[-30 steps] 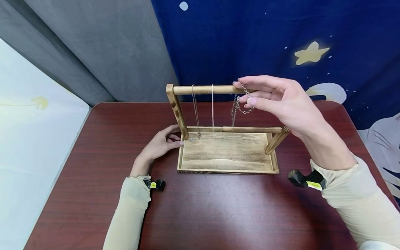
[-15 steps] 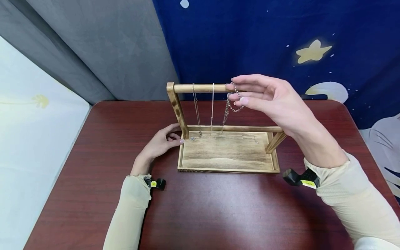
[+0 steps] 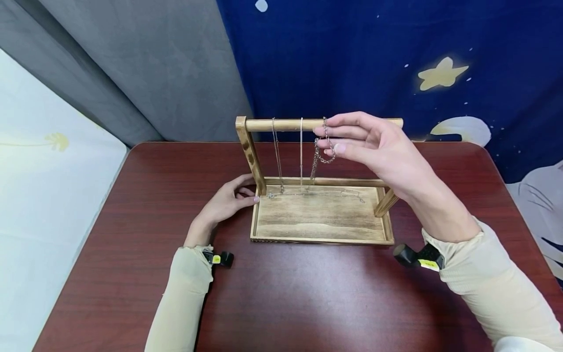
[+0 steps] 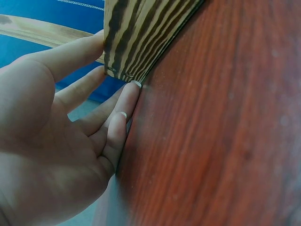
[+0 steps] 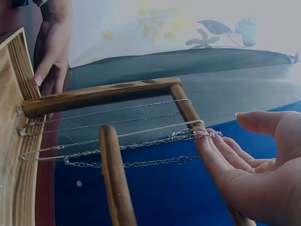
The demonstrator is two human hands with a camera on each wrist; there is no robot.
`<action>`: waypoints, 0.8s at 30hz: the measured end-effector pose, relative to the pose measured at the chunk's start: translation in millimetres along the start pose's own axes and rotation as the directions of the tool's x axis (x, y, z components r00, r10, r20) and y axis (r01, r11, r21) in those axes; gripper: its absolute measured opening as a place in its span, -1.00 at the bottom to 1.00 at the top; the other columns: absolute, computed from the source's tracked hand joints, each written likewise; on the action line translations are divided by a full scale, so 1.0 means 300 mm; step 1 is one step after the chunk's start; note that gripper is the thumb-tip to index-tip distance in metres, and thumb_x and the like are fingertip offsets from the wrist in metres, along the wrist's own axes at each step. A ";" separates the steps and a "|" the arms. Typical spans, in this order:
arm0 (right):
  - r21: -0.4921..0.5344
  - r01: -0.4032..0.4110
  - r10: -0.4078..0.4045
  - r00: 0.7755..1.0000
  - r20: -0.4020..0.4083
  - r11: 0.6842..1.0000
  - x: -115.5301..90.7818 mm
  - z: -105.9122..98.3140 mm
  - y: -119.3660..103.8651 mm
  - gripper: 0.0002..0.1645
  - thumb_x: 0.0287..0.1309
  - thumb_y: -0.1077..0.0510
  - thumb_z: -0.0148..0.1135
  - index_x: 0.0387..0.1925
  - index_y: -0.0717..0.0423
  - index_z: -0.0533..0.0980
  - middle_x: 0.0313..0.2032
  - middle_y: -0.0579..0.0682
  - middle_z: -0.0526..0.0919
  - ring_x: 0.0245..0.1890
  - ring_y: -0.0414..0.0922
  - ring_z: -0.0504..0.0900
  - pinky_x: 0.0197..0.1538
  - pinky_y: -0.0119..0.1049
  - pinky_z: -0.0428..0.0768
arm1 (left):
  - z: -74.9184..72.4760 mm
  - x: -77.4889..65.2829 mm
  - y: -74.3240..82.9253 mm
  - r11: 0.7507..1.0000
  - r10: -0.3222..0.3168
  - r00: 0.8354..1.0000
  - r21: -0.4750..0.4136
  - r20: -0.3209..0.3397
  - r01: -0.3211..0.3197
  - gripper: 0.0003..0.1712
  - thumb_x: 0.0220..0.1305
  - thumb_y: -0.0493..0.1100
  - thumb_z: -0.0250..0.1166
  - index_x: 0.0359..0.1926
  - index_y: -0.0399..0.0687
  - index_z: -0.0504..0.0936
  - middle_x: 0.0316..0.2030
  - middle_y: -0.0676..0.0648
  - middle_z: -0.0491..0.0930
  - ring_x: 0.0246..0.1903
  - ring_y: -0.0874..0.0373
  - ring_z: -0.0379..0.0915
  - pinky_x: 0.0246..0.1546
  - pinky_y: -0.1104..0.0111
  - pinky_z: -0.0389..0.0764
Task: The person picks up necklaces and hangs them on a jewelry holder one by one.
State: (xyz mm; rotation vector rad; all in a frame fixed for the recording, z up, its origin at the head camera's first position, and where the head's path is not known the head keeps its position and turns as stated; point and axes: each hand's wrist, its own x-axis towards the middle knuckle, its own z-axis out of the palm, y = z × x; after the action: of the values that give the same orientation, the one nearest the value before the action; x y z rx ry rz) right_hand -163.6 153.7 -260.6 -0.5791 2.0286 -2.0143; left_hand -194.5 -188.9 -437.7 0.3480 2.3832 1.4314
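Note:
A wooden necklace stand (image 3: 321, 240) with a tray base stands on the table. My left hand (image 3: 227, 200) holds its left rear corner, thumb on the tray wall; the left wrist view shows thumb and finger against the striped wood end (image 4: 134, 35). My right hand (image 3: 374, 146) is at the top bar (image 3: 281, 125), fingers nearly straight against a silver chain necklace (image 3: 314, 164) hanging there. In the right wrist view the right thumb (image 5: 256, 121) stands apart from the fingers, and the chain (image 5: 150, 163) passes over the bar by the fingertips.
Left of the chain hang a thin necklace (image 3: 277, 154) and a pale snake-like chain (image 3: 301, 156). Pendant ends (image 3: 270, 196) and fine chain lie in the tray. Behind the reddish table (image 3: 290, 293) are a grey curtain (image 3: 176, 63) and a blue star-patterned cloth (image 3: 334, 58).
My right hand has moved left along the bar with the chain necklace, closer to the pale chain. The bar's right end has come into sight. My left hand stays at the stand's corner.

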 end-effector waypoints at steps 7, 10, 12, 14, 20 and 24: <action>-0.002 -0.005 0.005 1.000 -0.003 1.000 -0.010 0.008 0.025 -0.49 0.32 0.29 0.24 0.29 0.22 0.47 0.18 0.13 0.59 0.14 -0.02 0.61 0.15 -0.31 0.53 | -0.001 -0.006 0.005 1.000 0.007 1.000 -0.017 0.004 -0.006 -0.22 0.28 -0.18 0.39 0.46 -0.03 0.28 0.27 -0.11 0.45 0.00 0.01 0.50 -0.14 0.41 0.49; -0.011 -0.008 0.008 1.000 -0.002 1.000 -0.011 0.008 0.033 -0.50 0.33 0.29 0.23 0.28 0.21 0.48 0.20 0.12 0.58 0.14 -0.04 0.62 0.15 -0.33 0.53 | 0.000 -0.006 0.006 1.000 0.006 1.000 -0.011 0.001 -0.006 -0.23 0.29 -0.19 0.39 0.46 -0.03 0.29 0.27 -0.10 0.45 -0.01 0.01 0.50 -0.14 0.41 0.49; -0.018 -0.009 0.009 1.000 0.001 1.000 -0.011 0.008 0.040 -0.51 0.33 0.29 0.23 0.28 0.21 0.48 0.20 0.12 0.57 0.14 -0.04 0.62 0.15 -0.33 0.53 | 0.000 -0.005 0.007 1.000 0.007 1.000 -0.010 -0.001 -0.007 -0.24 0.29 -0.20 0.39 0.45 -0.03 0.30 0.27 -0.10 0.45 -0.01 0.01 0.51 -0.14 0.41 0.49; -0.013 -0.010 0.010 1.000 0.006 1.000 -0.012 0.007 0.049 -0.51 0.34 0.31 0.22 0.28 0.23 0.47 0.21 0.12 0.57 0.14 -0.04 0.61 0.15 -0.32 0.53 | 0.001 -0.005 0.006 1.000 0.009 1.000 -0.008 -0.003 -0.009 -0.24 0.29 -0.21 0.39 0.45 -0.03 0.30 0.27 -0.10 0.46 -0.01 0.02 0.50 -0.14 0.41 0.49; -0.020 -0.014 0.014 1.000 0.013 1.000 -0.013 0.005 0.072 -0.51 0.34 0.31 0.21 0.28 0.23 0.46 0.22 0.13 0.56 0.15 -0.03 0.61 0.14 -0.30 0.54 | 0.003 -0.007 0.012 1.000 0.009 1.000 -0.009 -0.004 -0.010 -0.25 0.28 -0.21 0.39 0.45 -0.02 0.31 0.26 -0.09 0.46 -0.02 0.02 0.50 -0.14 0.40 0.49; -0.047 -0.025 0.026 1.000 0.009 0.999 -0.017 0.005 0.076 -0.51 0.34 0.29 0.22 0.28 0.20 0.47 0.23 0.15 0.55 0.14 -0.03 0.61 0.12 -0.29 0.56 | 0.003 -0.006 0.011 1.000 0.009 1.000 -0.014 0.000 -0.009 -0.24 0.28 -0.21 0.39 0.45 -0.02 0.31 0.27 -0.09 0.45 -0.01 0.02 0.50 -0.14 0.40 0.49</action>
State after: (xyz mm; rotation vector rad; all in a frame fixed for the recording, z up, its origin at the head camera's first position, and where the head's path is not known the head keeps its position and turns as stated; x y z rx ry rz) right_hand -161.1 154.1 -283.8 -0.5678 2.0721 -1.9511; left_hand -192.4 -187.3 -434.9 0.3557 2.3736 1.4517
